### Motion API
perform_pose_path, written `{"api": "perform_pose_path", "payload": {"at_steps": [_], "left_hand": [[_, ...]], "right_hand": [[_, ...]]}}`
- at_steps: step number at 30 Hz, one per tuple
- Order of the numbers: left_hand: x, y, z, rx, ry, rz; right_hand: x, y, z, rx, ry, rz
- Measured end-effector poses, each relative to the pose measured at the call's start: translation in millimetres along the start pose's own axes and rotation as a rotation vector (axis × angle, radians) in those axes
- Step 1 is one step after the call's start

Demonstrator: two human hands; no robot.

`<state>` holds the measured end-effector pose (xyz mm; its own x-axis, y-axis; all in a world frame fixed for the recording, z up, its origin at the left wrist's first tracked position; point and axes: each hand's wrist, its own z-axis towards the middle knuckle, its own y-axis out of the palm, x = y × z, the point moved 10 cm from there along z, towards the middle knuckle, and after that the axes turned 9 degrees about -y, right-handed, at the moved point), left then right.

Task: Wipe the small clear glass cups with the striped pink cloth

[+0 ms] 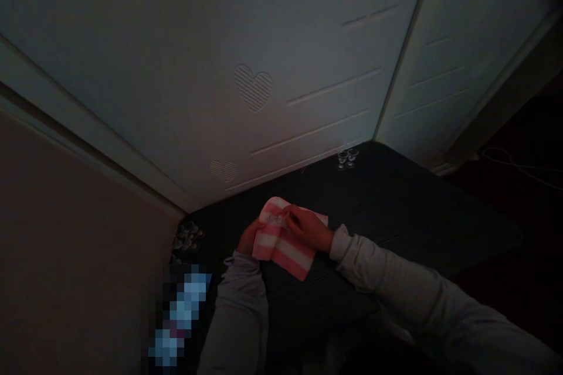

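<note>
A pink and white striped cloth (290, 252) lies spread over my left hand (250, 237), whose fingers are mostly hidden beneath it. On the cloth rests a small clear glass (276, 220), lying on its side. My right hand (308, 227) is at the glass's right end, with its fingers bent and pressed together on it. Two small stemmed glasses (347, 159) stand side by side at the back of the dark table. Several more clear glasses (188, 237) are clustered at the table's left edge.
The dark table (373, 199) stands against a white panel (308, 58) with carved hearts and lines. A blurred, bright blue object (182, 316) is at the lower left. A pale cable (514, 163) lies at the far right.
</note>
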<state>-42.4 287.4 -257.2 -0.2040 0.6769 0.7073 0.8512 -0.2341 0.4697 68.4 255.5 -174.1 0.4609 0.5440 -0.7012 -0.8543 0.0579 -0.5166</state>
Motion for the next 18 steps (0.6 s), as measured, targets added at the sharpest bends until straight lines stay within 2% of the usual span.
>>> {"api": "perform_pose_path", "payload": {"at_steps": [4,11,18], "left_hand": [[-7,5.6,2,-0.043,-0.069,-0.005],[-8,4.9,0,-0.029,-0.077,0.006],[7,1.5,0,0.018,0.096,0.105]], "right_hand": [[1,2,-1,-0.017,0.004,-0.013],[-15,6,1,-0.062,-0.154,-0.019],[-8,6,1,-0.046,-0.08,0.058]]}}
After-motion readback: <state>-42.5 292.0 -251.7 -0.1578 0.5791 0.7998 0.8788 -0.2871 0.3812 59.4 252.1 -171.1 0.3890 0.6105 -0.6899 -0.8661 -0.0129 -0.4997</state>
